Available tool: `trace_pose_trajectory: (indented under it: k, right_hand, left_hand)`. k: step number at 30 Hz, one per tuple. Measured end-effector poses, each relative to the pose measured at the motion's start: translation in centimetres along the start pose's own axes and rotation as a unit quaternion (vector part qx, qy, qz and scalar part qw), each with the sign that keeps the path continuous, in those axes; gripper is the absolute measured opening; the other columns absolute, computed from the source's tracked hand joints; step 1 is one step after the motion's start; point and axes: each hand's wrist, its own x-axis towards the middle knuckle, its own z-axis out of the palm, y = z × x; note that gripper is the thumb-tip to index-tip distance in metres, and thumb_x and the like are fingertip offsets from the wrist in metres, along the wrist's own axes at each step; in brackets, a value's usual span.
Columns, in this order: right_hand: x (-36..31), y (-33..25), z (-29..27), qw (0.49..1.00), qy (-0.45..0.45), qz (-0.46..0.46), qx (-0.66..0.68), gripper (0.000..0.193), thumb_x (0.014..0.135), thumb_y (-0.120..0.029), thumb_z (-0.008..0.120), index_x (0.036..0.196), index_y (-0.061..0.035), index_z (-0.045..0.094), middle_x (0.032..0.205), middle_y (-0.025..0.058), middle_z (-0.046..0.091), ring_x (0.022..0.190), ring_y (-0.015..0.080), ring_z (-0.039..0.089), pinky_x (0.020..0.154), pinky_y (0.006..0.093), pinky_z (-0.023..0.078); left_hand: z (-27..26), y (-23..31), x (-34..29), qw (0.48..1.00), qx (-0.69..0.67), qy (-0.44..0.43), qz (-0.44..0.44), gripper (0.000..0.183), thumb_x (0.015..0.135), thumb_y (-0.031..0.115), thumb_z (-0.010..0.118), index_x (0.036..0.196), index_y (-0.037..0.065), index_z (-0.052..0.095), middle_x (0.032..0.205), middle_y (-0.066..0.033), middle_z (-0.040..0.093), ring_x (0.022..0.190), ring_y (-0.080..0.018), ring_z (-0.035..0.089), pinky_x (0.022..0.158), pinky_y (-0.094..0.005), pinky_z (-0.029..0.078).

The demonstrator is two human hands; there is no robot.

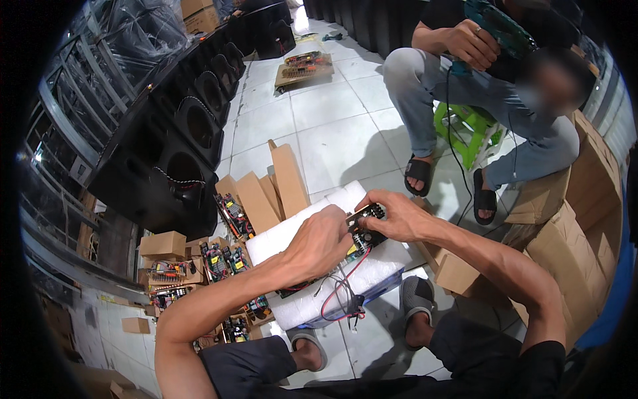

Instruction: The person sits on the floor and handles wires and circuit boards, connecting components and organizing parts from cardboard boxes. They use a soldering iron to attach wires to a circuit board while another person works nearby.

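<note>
Both of the person's forearms come up from the lower edge to a circuit board (362, 239) lying on a white foam block (292, 229). That board runs long from lower left to upper right, its black upper end pointing toward the seated co-worker's sandals (419, 174). On the board's lower half rests the left hand (323, 243), fingers curled down over it and hiding most of that half, so how tightly it holds cannot be told. At the board's upper end the right hand (392, 214) pinches the black part between thumb and fingers. Red and black wires (342, 292) trail off the board over the foam's near edge. Left of the foam stand open cardboard boxes (262, 193) and more boards (219, 259), small and hard to make out.
</note>
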Motion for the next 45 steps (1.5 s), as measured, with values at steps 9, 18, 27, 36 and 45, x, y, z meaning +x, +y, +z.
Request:
trace_pose_trajectory:
  k: [9,18,27,36,45]
  right_hand:
    - [0.3,-0.6,0.5,0.999,0.05,0.002,0.002,0.027,0.09,-0.021,0.066,0.101,0.0031,0.072,0.096,0.0261,0.07,0.088,0.0383,0.07,0.08,0.0419,0.053]
    - [0.1,0.3,1.3,0.963,0.126,-0.187,-0.148,0.019,0.091,-0.016,0.066,0.094,0.0029,0.069,0.09,0.0237,0.067,0.089,0.044,0.063,0.084,0.0493,0.047]
    - [0.6,0.0,0.2,0.994,0.037,-0.066,-0.073,0.023,0.093,-0.02,0.067,0.101,0.0004,0.07,0.093,0.0222,0.07,0.09,0.0415,0.066,0.083,0.0457,0.051]
    - [0.2,-0.7,-0.3,1.0,-0.002,0.008,-0.002,0.032,0.087,-0.024,0.068,0.105,0.0028,0.07,0.099,0.0244,0.072,0.091,0.0364,0.07,0.082,0.0414,0.054]
    - [0.2,-0.8,1.1,0.998,0.068,0.011,0.004,0.019,0.087,-0.012,0.07,0.096,0.0034,0.068,0.092,0.018,0.07,0.086,0.0266,0.068,0.079,0.0372,0.053]
  left_hand:
    - [-0.7,0.7,0.0,0.999,0.012,-0.033,-0.035,0.016,0.087,0.01,0.064,0.086,-0.006,0.061,0.093,-0.0229,0.064,0.083,-0.0391,0.063,0.078,-0.0453,0.049]
    - [-1.0,1.1,-0.1,0.997,0.0,-0.046,-0.062,0.017,0.086,0.012,0.066,0.089,-0.005,0.064,0.087,-0.0264,0.064,0.088,-0.0432,0.065,0.079,-0.0486,0.05]
    - [-1.5,1.4,-0.1,0.998,0.005,-0.034,-0.061,0.02,0.083,0.015,0.069,0.086,-0.005,0.069,0.091,-0.025,0.066,0.089,-0.0406,0.066,0.081,-0.0468,0.051]
    - [-1.7,1.9,-0.1,0.994,0.002,-0.053,-0.091,0.02,0.082,0.014,0.067,0.085,-0.005,0.069,0.084,-0.0262,0.066,0.082,-0.0417,0.067,0.077,-0.0475,0.052]
    - [-0.7,0.7,-0.1,0.997,0.043,-0.034,-0.05,0.022,0.081,0.017,0.069,0.084,-0.004,0.067,0.083,-0.02,0.066,0.07,-0.0328,0.064,0.068,-0.0426,0.05]
